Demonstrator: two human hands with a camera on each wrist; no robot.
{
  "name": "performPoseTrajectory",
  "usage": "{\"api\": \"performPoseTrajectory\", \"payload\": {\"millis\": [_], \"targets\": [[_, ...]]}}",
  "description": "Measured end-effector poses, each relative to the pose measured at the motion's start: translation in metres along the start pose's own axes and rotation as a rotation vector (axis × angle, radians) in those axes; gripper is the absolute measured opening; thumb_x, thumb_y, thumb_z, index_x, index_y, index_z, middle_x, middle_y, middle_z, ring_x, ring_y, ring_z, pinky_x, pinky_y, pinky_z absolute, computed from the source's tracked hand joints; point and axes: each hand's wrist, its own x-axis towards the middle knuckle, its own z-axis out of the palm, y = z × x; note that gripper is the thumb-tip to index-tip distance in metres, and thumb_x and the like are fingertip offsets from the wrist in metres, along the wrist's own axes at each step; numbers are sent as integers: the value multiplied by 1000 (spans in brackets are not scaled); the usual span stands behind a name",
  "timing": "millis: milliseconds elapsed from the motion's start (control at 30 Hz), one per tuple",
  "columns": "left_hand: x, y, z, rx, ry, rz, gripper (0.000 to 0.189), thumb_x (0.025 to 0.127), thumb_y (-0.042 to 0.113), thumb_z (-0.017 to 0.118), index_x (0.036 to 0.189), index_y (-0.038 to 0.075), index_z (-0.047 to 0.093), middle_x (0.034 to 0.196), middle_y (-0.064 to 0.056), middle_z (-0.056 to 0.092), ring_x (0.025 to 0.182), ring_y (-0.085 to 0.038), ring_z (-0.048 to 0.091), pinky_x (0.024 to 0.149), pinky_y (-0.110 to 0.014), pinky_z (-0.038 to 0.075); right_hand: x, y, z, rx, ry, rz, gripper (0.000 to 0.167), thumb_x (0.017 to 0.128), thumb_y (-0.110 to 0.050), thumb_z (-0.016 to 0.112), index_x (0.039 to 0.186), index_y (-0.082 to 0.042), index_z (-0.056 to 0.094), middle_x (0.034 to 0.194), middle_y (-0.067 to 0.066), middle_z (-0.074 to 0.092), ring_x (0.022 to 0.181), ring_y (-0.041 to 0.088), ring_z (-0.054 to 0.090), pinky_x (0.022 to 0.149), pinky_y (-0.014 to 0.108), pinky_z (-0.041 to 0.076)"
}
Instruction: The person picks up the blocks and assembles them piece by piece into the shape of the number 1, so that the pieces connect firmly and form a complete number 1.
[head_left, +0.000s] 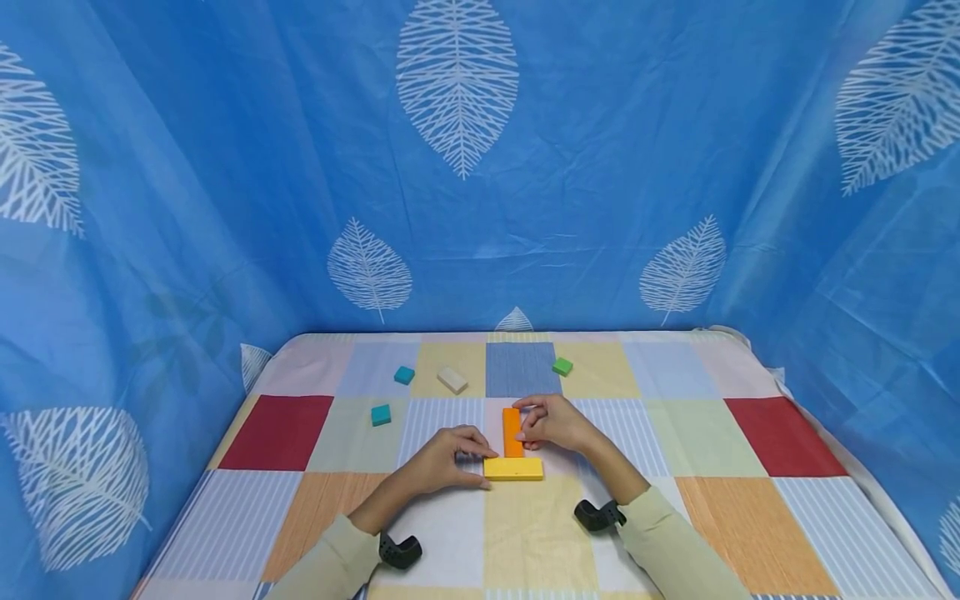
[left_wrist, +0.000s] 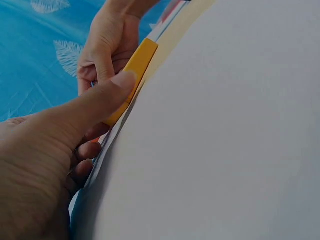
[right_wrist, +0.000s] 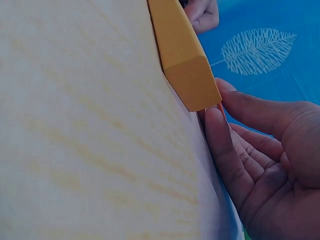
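A yellow rectangular block [head_left: 513,469] lies crosswise on the patchwork cloth, its left end pinched by my left hand [head_left: 446,461]. Thumb on the near side and fingers on the far side, as the left wrist view shows on the yellow block [left_wrist: 144,59]. Just beyond it an orange block [head_left: 512,427] points away, its near end meeting the yellow one's far side in a T shape. My right hand [head_left: 553,422] grips the orange block from the right, a finger at its far end and the thumb along its side. In the right wrist view the yellow block [right_wrist: 182,55] mostly hides the orange one.
Two teal blocks [head_left: 381,415] and a cream block [head_left: 452,380] lie at the back left of the cloth. Farther back on the right is a small green block [head_left: 562,367]. Blue leaf-print curtains [head_left: 585,167] enclose the back and sides.
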Motion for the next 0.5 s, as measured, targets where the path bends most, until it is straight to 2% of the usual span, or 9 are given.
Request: {"api": "performPoseTrajectory", "payload": {"millis": [500], "targets": [[1,-2,1,-21,21,-56,33,77,25,91,107,18,81,100,14,67,95,-6,60,88,-27,51,0,-1,0,-30,0,3,49,87,0,77,132,7,59,77,10,69,64,22,69,64,36,60]]}}
